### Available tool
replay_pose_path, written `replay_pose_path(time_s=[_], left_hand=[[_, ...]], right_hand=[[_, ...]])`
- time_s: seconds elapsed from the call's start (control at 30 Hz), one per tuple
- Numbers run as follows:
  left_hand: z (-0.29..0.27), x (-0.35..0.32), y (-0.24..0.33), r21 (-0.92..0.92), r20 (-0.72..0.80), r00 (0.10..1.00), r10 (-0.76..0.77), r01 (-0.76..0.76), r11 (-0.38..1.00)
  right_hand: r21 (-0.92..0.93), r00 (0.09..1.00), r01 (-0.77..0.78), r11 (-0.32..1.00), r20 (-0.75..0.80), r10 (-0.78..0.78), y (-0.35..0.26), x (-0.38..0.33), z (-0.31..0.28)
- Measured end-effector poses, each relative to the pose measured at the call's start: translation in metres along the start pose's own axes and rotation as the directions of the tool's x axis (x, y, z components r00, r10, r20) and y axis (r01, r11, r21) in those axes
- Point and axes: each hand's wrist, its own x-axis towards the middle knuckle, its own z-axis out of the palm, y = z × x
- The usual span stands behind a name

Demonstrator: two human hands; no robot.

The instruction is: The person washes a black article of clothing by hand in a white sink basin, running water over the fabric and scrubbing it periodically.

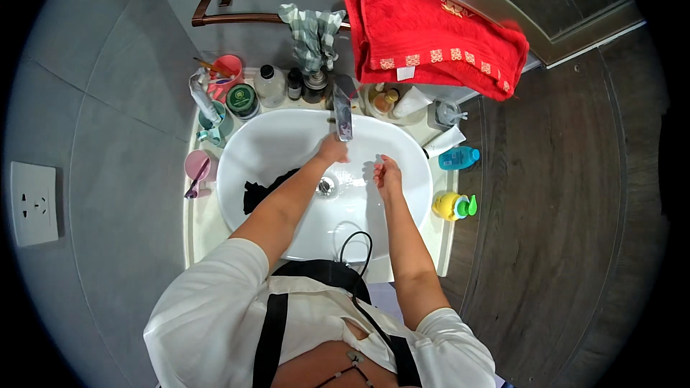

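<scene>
My left hand [333, 149] is under the spout of the faucet [343, 118], inside the white washbasin [233, 154]. The faucet partly covers it, and its fingers are too hidden to read. To the right, over the basin, my right hand [387, 174] is turned palm inward. Its fingers are loosely bent and apart, with nothing visible between them. A crumpled black cloth [264, 190] lies in the left of the basin, partly behind my left forearm. The metal drain [325, 187] sits between my forearms, with wet glints beside it.
Along the back counter stand a pink cup [228, 68], a green-lidded jar [242, 100] and a clear bottle [269, 88]. At right are a blue bottle [458, 158] and a yellow pump bottle [451, 206]. A red towel [431, 36] hangs above. A black cable [370, 244] loops near my waist.
</scene>
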Motion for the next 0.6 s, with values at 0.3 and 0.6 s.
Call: replay_pose_path(time_s=[0.3, 0.6], left_hand=[[-0.006, -0.003, 0.01, -0.125, -0.099, 0.995, 0.018, -0.03, 0.992], [-0.017, -0.004, 0.021, -0.213, 0.229, 0.925, -0.302, 0.351, 0.912]], right_hand=[[0.146, 0.995, -0.083, 0.986, -0.047, 0.091, 0.005, 0.002, 0.001], [0.15, 0.992, -0.051, 0.987, -0.11, 0.068, 0.004, -0.007, 0.009]])
